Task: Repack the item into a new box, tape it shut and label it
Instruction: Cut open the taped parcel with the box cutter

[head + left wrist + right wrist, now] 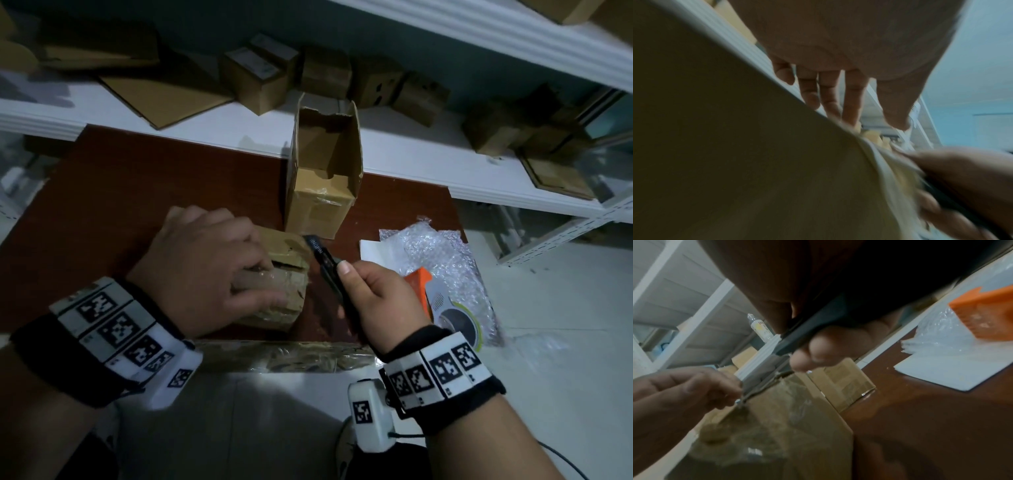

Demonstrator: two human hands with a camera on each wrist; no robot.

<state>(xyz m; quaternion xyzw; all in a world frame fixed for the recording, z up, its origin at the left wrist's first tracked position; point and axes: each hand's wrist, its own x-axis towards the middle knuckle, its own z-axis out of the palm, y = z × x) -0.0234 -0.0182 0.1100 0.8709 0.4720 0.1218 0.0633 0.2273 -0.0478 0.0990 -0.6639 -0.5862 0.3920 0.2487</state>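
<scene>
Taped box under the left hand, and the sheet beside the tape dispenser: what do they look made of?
Taped box: brown corrugated cardboard, judging by its ragged flap edges, wrapped in glossy clear tape that wrinkles and glints. Sheet: clear plastic bubble wrap, seemingly, from its dimpled, shiny surface.

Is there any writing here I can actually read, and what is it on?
Black utility knife in the right hand: white lettering, too blurred to read.
Bottle on the shelf: red marks, unreadable.
Labels on the shelf boxes: too small.
Wristbands: square code patterns, no words.
</scene>
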